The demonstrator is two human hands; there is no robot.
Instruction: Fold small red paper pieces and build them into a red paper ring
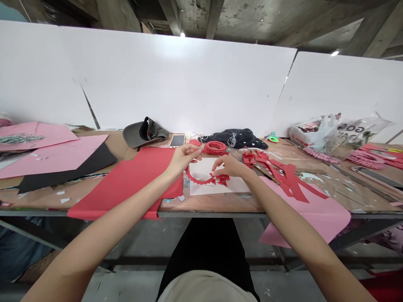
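Note:
My left hand [186,157] is closed in a pinch at the upper left of a white sheet [201,188]. Its fingertips are at the upper end of a curved red paper strip with a notched edge [198,181]; what exactly they grip is too small to tell. Above the sheet's right part, my right hand [229,165] has its fingers bent and apart, nothing visible between them. Small folded red paper pieces [223,180] lie on the sheet just below it. Behind both hands sits a coiled red paper ring [215,147].
Red paper [135,176] lies left, near a cap [145,132] and a phone [177,141]. To the right are red strips [291,180], pink paper [308,214], and plastic bags [317,132]. Dark cloth [237,138] lies behind, before a white panel [189,84].

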